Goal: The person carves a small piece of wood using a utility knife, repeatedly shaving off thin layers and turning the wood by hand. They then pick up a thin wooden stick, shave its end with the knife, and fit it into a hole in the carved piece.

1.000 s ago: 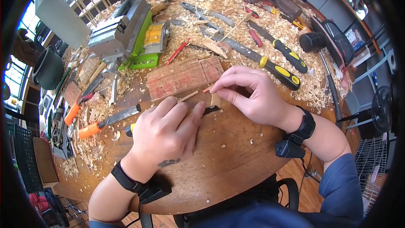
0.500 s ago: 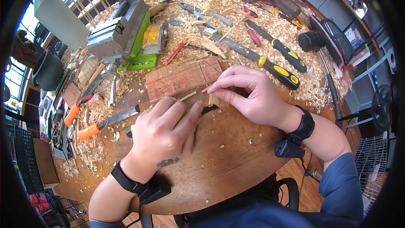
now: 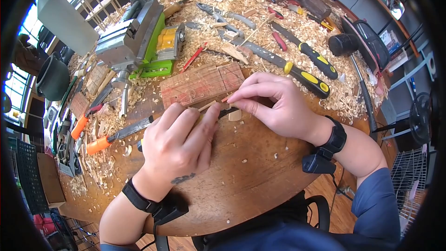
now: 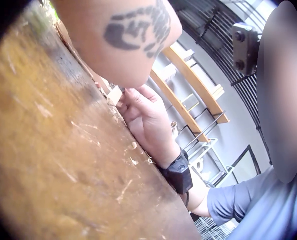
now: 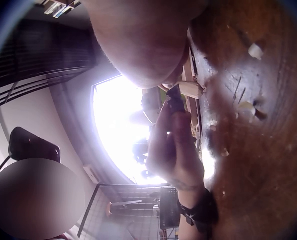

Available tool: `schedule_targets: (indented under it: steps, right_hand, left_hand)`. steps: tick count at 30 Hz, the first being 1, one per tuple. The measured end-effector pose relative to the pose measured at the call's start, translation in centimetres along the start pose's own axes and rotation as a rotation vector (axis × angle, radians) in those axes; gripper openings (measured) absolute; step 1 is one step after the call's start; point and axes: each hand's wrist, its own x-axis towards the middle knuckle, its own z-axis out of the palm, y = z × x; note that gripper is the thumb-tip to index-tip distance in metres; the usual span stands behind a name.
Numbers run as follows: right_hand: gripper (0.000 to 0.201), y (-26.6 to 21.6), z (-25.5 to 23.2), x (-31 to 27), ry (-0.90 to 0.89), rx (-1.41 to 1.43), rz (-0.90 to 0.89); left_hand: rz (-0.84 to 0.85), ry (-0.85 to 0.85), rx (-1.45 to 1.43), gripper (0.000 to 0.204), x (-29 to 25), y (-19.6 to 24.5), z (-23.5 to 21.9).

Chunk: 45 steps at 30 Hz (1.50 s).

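My left hand (image 3: 176, 139) grips a knife whose dark front end (image 3: 226, 111) pokes out past the index finger. Most of its handle is hidden in the palm. My right hand (image 3: 272, 102) pinches a small thin piece of wood (image 3: 226, 98) with a reddish end between thumb and fingertips. The two hands nearly meet, with the knife's tip close to the right fingertips. Just below that tip is a small pale wood block (image 3: 235, 115), seen also as a pale block (image 5: 191, 89) in the right wrist view. Behind the hands lies a red-marked board (image 3: 200, 86).
A vise (image 3: 127, 42) on a green base stands at the back left. Orange-handled chisels (image 3: 97, 145) lie to the left. Yellow-and-black-handled rasps (image 3: 306, 79) and a black mallet (image 3: 344, 45) lie among wood shavings (image 3: 344, 104) at the right.
My left hand has turned a little and brought the knife's tip up from beside the block towards the right fingertips. The right hand stays nearly in place with its pinched wood.
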Motion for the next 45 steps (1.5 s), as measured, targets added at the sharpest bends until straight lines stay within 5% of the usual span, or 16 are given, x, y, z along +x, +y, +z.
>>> schedule_targets:
  steps: [19, 28, 45]
  right_hand:
    - [0.012, 0.0, 0.1, -0.1, 0.027, 0.011, -0.011]
    - [0.009, 0.1, 0.1, -0.1, 0.028, -0.011, 0.007]
    - [0.010, 0.2, 0.2, 0.0, 0.033, 0.014, 0.015]
  left_hand:
    - [-0.065, -0.159, -0.030, 0.046, 0.1, 1.2, -0.5]
    - [0.010, 0.008, 0.008, 0.048, 0.0, 0.2, 0.1]
    - [-0.042, -0.139, -0.010, 0.047, 0.3, 1.3, -0.4]
